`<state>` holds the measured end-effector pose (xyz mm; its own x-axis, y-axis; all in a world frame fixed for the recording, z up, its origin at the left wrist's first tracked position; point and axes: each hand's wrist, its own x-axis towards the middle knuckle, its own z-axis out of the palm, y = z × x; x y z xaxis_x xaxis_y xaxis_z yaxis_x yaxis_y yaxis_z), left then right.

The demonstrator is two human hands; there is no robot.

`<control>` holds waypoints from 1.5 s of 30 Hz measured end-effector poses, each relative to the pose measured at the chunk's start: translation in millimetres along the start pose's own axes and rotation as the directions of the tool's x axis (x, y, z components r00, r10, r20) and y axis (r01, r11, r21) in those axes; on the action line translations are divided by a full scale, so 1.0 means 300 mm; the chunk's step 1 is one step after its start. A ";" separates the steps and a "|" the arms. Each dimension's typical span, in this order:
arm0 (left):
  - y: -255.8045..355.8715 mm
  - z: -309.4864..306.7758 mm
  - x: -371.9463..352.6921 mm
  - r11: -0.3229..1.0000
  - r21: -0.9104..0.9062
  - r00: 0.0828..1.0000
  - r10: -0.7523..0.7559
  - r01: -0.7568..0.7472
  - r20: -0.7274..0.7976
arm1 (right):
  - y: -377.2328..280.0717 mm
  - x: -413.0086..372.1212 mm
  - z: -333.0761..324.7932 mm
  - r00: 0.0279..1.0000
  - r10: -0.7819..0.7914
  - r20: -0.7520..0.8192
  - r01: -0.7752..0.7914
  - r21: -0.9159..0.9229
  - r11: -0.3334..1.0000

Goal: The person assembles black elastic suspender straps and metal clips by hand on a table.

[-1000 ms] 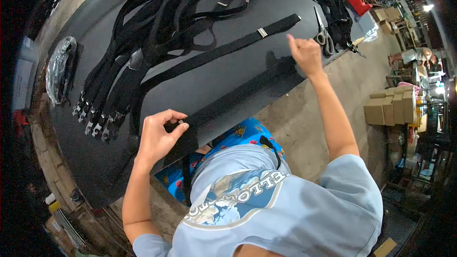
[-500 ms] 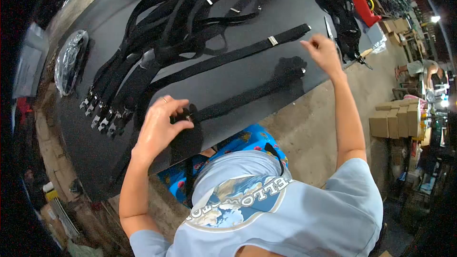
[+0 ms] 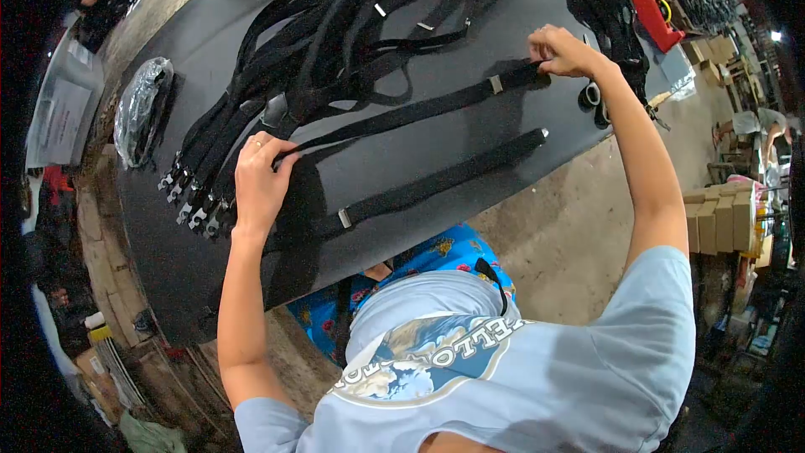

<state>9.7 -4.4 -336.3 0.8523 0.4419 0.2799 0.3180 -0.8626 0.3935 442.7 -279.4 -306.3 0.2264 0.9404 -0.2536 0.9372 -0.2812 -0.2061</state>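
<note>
A black elastic suspender strap (image 3: 419, 111) is held between my two hands, slightly raised off the dark table. My left hand (image 3: 262, 180) pinches it on the left, beside the pile of black suspenders (image 3: 314, 59). My right hand (image 3: 563, 52) grips its right end, which the fingers partly hide. A metal slider (image 3: 495, 85) sits on this strap near my right hand. Closer to me, a second black strap (image 3: 444, 178) lies flat with its own metal slider (image 3: 344, 218). Metal clips (image 3: 198, 218) hang at the pile's left end.
A clear-plastic-wrapped bundle (image 3: 142, 111) lies at the table's left. Scissors (image 3: 592, 95), partly hidden, lie by my right wrist. More black straps (image 3: 605, 8) and a red object (image 3: 656, 20) are at the right end. Cardboard boxes (image 3: 713, 222) stand beyond the table (image 3: 180, 294).
My left hand has moved up and away from the nearer strap to the farther one. My right hand has closed on that strap's right end, and the strap has lifted slightly.
</note>
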 end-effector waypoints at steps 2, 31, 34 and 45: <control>0.026 -0.009 0.000 0.992 -0.028 0.961 0.114 -0.125 -0.254 | -0.017 -0.045 -0.005 0.962 -0.112 -0.250 0.078 -0.140 0.987; 0.602 0.602 0.478 0.894 -0.413 0.985 0.161 -0.175 -0.069 | -0.165 -0.040 0.186 0.839 0.332 -0.432 -0.091 0.490 0.867; 0.612 0.629 0.479 0.894 -0.419 0.988 0.139 -0.157 -0.074 | -0.173 -0.049 0.191 0.798 0.479 -0.366 -0.153 0.646 0.748; 0.622 0.643 0.450 0.848 -0.402 0.930 0.255 -0.347 -0.264 | -0.226 -0.033 0.212 0.753 0.565 -0.339 -0.160 0.738 0.656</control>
<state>264.4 -153.2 -394.0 0.7643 0.2560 0.5919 -0.1927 -0.7853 0.5884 360.0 -281.9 -350.1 0.7894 0.6137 0.0130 0.3830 -0.4759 -0.7917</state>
